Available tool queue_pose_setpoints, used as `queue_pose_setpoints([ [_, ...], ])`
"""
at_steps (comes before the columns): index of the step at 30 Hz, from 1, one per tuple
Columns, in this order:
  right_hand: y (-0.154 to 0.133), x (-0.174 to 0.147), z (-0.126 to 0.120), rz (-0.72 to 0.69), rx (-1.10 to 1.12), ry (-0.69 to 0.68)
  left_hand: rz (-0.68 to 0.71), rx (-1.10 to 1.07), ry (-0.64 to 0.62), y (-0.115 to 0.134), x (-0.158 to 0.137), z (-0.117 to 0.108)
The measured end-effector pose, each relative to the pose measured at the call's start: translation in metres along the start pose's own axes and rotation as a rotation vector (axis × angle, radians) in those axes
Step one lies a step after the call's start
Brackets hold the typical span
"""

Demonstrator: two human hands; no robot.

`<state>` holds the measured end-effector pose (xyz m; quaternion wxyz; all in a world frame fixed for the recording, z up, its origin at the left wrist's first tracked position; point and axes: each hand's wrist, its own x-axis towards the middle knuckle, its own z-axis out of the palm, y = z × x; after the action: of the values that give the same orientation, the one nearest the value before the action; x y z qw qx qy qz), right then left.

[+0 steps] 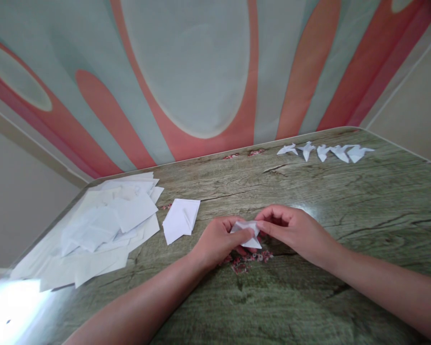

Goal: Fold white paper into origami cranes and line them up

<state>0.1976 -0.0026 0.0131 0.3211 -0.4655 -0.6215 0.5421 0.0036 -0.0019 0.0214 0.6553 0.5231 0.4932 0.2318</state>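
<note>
A small folded piece of white paper (249,241) is held just above the table, near its middle. My left hand (219,239) is closed on its left side, the thumb lying across the front of the folds. At the upper right corner, my right hand (290,230) pinches the same paper between thumb and fingers. The fingers behind the paper are partly hidden. To the left of my left hand lie several white paper squares (175,220) in a small stack.
A loose, spread pile of white paper sheets (107,220) covers the table's left side. Several folded paper birds (323,152) stand in a row at the far right. The wood-patterned table (345,191) meets a wall with a coral and grey pattern (187,72).
</note>
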Motion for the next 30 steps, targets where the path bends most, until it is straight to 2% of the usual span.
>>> queue_pose_setpoints([
  [7,-0.009,-0.005,0.002,-0.054,-0.118,0.066,-0.019,0.080,-0.007,0.000,-0.001,-0.001],
  [16,-0.005,-0.002,0.000,-0.063,-0.118,0.026,-0.062,-0.087,-0.089,0.005,-0.001,-0.001],
  [22,-0.005,-0.002,0.001,-0.095,-0.127,0.014,-0.070,-0.098,-0.164,0.005,-0.001,0.001],
  [30,0.009,0.003,-0.002,0.040,0.114,-0.020,-0.057,-0.216,-0.081,0.002,0.001,-0.004],
])
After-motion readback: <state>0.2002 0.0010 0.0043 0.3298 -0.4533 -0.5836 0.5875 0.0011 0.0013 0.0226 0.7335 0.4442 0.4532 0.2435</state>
